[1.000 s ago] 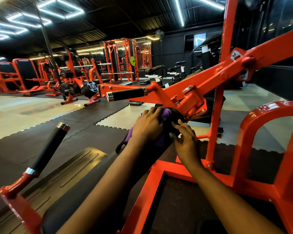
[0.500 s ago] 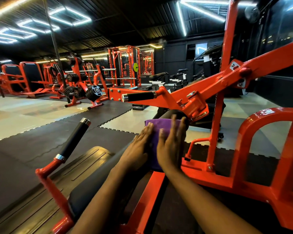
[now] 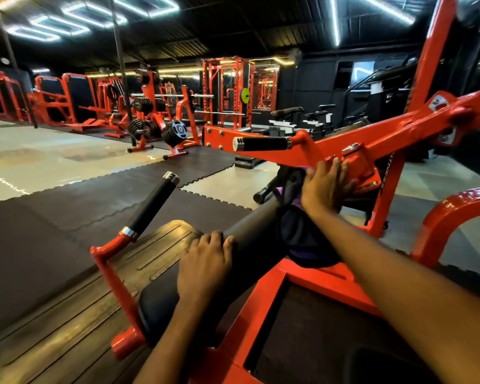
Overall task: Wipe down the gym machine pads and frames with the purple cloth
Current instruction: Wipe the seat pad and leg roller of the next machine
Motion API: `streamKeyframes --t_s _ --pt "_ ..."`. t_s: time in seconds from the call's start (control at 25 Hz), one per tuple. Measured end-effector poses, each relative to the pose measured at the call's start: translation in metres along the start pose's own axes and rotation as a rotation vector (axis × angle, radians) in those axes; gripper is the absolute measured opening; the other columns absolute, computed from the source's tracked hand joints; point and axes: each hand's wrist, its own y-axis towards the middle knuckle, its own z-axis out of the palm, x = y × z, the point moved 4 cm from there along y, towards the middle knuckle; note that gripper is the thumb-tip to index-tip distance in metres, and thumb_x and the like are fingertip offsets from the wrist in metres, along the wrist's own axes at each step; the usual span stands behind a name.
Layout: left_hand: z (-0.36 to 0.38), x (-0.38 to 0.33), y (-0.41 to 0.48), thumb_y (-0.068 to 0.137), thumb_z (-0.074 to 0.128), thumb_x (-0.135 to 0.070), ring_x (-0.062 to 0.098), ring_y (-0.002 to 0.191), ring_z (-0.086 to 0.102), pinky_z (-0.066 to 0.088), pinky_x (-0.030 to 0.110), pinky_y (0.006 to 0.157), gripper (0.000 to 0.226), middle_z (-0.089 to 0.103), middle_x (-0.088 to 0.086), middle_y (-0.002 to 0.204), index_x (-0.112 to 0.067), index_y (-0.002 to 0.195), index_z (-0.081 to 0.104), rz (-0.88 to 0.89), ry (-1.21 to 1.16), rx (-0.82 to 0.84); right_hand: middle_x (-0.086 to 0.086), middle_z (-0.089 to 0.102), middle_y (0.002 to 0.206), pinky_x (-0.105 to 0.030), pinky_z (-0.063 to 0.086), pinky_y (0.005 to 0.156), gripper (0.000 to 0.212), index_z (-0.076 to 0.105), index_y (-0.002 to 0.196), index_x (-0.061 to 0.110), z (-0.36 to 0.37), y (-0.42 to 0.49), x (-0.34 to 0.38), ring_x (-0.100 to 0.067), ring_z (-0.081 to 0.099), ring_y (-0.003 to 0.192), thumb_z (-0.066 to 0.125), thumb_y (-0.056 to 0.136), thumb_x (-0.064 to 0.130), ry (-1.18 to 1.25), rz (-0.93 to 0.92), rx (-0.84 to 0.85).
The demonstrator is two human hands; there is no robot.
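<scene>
- Right hand [image 3: 327, 187]: flat, fingers straight and spread, palm pressing down at the top end of the pad. Fingertips reach onto the orange bracket [image 3: 365, 164].
- Purple cloth [image 3: 298, 202]: pinned under the right palm and wrist. It is bunched over the pad's far end, with the rest draped down the near side below the forearm. How much cloth lies under the fingers is hard to tell, since the hand covers it.
- Left hand [image 3: 205, 261]: lower on the black pad [image 3: 255, 236], fingers curled over its far side and thumb on top. It holds no cloth and looks like a brace.
- Step in hand: probably wiping the pad's top end where it meets the bracket, so the work is passing from pad to frame.
- Next move calls for: gathering the draped cloth so it sits under the fingers, then wiping along the bracket and up the orange lever arm [image 3: 394, 126] (bolts and edges there could snag loose cloth).
- Not yet reached, by my judgement: the near handle grip [image 3: 150, 206], the far handle grip [image 3: 261, 144] and the base frame [image 3: 261, 295].
</scene>
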Motion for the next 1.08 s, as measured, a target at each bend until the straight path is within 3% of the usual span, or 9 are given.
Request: streamKeyframes --t_s 0.12,0.2,0.28,0.36,0.52,0.68,0.8,0.96,1.08 --pt "0.001 0.000 -0.001 0.100 0.016 -0.056 0.022 0.101 0.059 0.049 0.040 0.084 0.054 0.064 0.002 0.112 -0.025 0.120 0.055 0.005 0.018 -0.003 -0.018 0.054 0.131 -0.059 0.036 0.102 0.062 0.064 0.116 0.010 -0.013 -0.050 0.027 -0.038 0.042 0.128 0.036 0.094 0.061 -0.012 0.040 -0.023" --pt "0.000 0.000 0.001 0.101 0.018 -0.054 0.023 0.101 0.060 0.049 0.041 0.087 0.052 0.065 0.003 0.112 -0.024 0.119 0.055 0.007 0.022 -0.008 -0.015 0.050 0.145 -0.064 0.022 0.115 0.075 0.064 0.130 0.017 -0.005 -0.073 0.024 -0.038 0.030 0.143 0.033 0.089 0.072 0.089 -0.046 0.017" --pt "0.001 -0.001 -0.001 0.102 0.019 -0.053 0.023 0.105 0.059 0.047 0.043 0.092 0.049 0.064 0.003 0.115 -0.025 0.121 0.054 0.007 0.040 -0.011 -0.011 0.026 0.164 -0.055 -0.002 0.122 0.085 0.046 0.150 0.026 0.007 -0.099 0.011 -0.038 0.005 0.154 0.044 0.082 0.077 0.165 -0.181 0.035" --pt "0.003 -0.002 -0.005 0.102 0.020 -0.054 0.023 0.109 0.057 0.046 0.044 0.094 0.048 0.062 0.002 0.118 -0.026 0.124 0.052 0.004 0.057 -0.036 -0.008 0.017 0.167 -0.052 -0.001 0.122 0.081 0.039 0.154 0.030 0.008 -0.114 0.002 -0.038 -0.002 0.155 0.059 0.084 0.066 0.256 -0.269 0.016" --pt "0.005 -0.001 -0.007 0.101 0.019 -0.055 0.021 0.110 0.057 0.046 0.040 0.091 0.049 0.061 0.001 0.121 -0.026 0.127 0.050 0.021 0.037 -0.048 -0.003 0.039 0.160 -0.059 0.023 0.118 0.058 0.051 0.145 0.025 0.003 -0.059 -0.002 -0.027 0.017 0.154 0.067 0.090 0.026 0.119 -0.362 0.068" --pt "0.003 -0.006 -0.011 0.101 0.017 -0.056 0.021 0.117 0.055 0.045 0.039 0.093 0.055 0.059 0.002 0.127 -0.025 0.136 0.046 0.018 0.069 -0.072 -0.013 0.042 0.155 -0.051 0.023 0.119 0.048 0.058 0.136 0.019 -0.011 0.031 -0.001 -0.030 0.029 0.149 0.063 0.088 0.020 -0.050 -0.249 0.341" --pt "0.005 -0.011 -0.017 0.102 0.014 -0.056 0.022 0.120 0.053 0.044 0.039 0.093 0.058 0.057 0.003 0.130 -0.023 0.140 0.044 0.006 0.116 -0.105 -0.009 0.059 0.133 -0.047 0.034 0.109 0.041 0.063 0.126 0.027 -0.022 0.008 0.022 -0.036 0.048 0.129 0.063 0.085 0.020 -0.123 -0.336 0.376" --pt "0.008 -0.015 -0.028 0.100 0.021 -0.058 0.024 0.121 0.051 0.044 0.042 0.094 0.059 0.054 0.005 0.133 -0.021 0.141 0.045 -0.001 0.131 -0.160 0.000 0.050 0.151 -0.048 0.010 0.122 0.056 0.052 0.144 0.026 -0.017 -0.048 0.029 -0.022 0.036 0.145 0.065 0.090 0.023 -0.001 -0.729 0.498" --pt "0.007 -0.019 -0.041 0.099 0.029 -0.057 0.025 0.131 0.042 0.040 0.045 0.103 0.060 0.046 0.006 0.144 -0.020 0.146 0.041 0.023 0.095 -0.157 -0.002 0.041 0.158 -0.056 0.001 0.122 0.058 0.046 0.148 0.028 -0.014 0.007 0.001 -0.016 0.023 0.152 0.064 0.094 0.036 -0.101 -0.572 0.428"
